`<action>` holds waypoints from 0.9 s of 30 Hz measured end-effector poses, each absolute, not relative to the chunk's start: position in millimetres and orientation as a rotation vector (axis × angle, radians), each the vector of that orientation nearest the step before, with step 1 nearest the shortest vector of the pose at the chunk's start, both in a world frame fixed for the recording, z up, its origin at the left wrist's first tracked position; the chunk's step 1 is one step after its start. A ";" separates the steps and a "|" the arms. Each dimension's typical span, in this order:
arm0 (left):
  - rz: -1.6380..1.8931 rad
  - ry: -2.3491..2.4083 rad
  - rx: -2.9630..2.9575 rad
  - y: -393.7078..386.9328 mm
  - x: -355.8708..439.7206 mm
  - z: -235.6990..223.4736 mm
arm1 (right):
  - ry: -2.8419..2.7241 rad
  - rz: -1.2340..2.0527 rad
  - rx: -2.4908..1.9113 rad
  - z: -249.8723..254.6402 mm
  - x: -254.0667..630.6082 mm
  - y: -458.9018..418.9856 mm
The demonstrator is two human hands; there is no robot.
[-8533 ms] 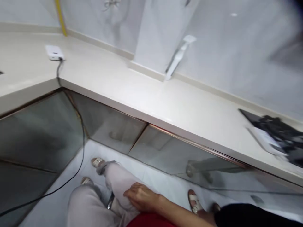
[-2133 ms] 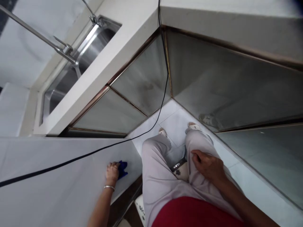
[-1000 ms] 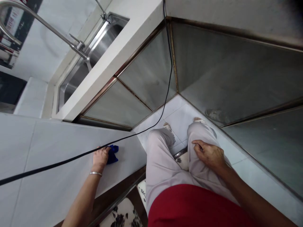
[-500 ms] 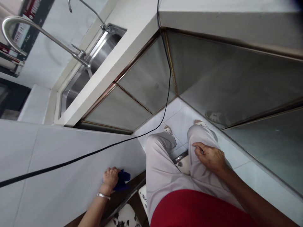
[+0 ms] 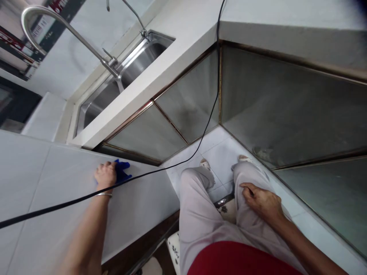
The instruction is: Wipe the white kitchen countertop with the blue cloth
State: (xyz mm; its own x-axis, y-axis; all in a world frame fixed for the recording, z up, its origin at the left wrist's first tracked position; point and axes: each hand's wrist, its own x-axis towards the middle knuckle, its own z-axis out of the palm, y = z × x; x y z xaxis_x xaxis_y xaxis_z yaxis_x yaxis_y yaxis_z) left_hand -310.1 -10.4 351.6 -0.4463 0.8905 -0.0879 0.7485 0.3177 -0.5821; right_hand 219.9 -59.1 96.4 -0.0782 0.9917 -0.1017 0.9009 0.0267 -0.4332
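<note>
My left hand presses a blue cloth against a white tiled wall panel, fingers curled round the cloth, a thin bracelet on the wrist. My right hand rests on my right thigh, fingers lying flat on the light trousers and holding nothing. I am seated, in a red top, with both sandalled feet on the white floor tiles.
A black cable runs from the white countertop down across the tiled panel. A steel sink with a tall curved tap sits in the counter. Grey glass-fronted cabinet doors line the corner below. A floral-patterned seat shows under me.
My left hand has slid the blue cloth up and away along the tiled panel, from its lower edge to near the cabinet. My right hand stays on the thigh.
</note>
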 end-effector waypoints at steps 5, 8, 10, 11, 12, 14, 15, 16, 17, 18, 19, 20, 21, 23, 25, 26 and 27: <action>0.614 -2.207 -1.329 14.7 -335.8 424.7 | -2.085 0.560 -1.950 100.7 219.0 -58.5; 0.551 -2.102 -1.355 14.0 -340.2 436.2 | -2.064 0.537 -1.959 98.7 219.9 -58.6; 0.599 -2.070 -1.415 9.7 -337.8 425.3 | -2.051 0.542 -1.965 97.2 220.9 -58.7; 0.631 -2.070 -1.441 7.6 -336.2 415.5 | -2.051 0.550 -1.964 97.0 221.4 -58.8; 0.665 -2.079 -1.462 5.7 -334.8 403.8 | -2.054 0.557 -1.962 97.2 221.9 -58.9; 0.715 -2.103 -1.500 3.5 -333.5 376.8 | -2.060 0.565 -1.958 98.4 223.2 -59.1; 0.730 -2.109 -1.524 2.8 -333.5 362.6 | -2.058 0.565 -1.958 99.3 223.8 -59.2; 0.744 -2.117 -1.547 2.2 -333.8 348.4 | -2.050 0.564 -1.958 100.1 224.5 -59.3; 0.758 -2.127 -1.568 1.3 -333.9 334.3 | -2.039 0.563 -1.958 100.8 225.2 -59.3; 0.773 -2.136 -1.589 0.0 -333.8 320.5 | -2.028 0.562 -1.961 101.4 225.8 -59.3; 0.790 -2.148 -1.610 -1.9 -333.2 307.1 | -2.020 0.561 -1.966 102.0 226.2 -59.3; 0.815 -2.161 -1.634 -4.5 -332.2 294.0 | -2.015 0.561 -1.974 102.4 226.5 -59.2; 0.845 -2.174 -1.660 -7.6 -330.6 281.4 | -2.010 0.559 -1.987 102.9 226.5 -59.0; 0.905 -2.195 -1.724 -15.6 -326.4 257.6 | -2.008 0.559 -2.014 104.2 226.0 -58.7; 0.960 -2.212 -1.781 -25.6 -320.8 236.3 | -2.011 0.563 -2.027 105.6 225.2 -58.1; 0.983 -2.218 -1.807 -31.4 -317.6 226.7 | -2.012 0.563 -2.028 106.2 224.9 -57.7; 1.004 -2.226 -1.830 -37.9 -314.0 217.7 | -2.013 0.559 -2.028 106.5 224.8 -57.3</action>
State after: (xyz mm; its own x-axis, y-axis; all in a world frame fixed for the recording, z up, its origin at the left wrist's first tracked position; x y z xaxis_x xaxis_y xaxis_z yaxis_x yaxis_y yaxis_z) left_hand -314.0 -37.9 217.7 -0.2781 0.9026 -0.3285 0.8436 0.0659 -0.5330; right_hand 224.8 -57.3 106.5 -0.0161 0.9942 -0.1062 0.9064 -0.0303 -0.4214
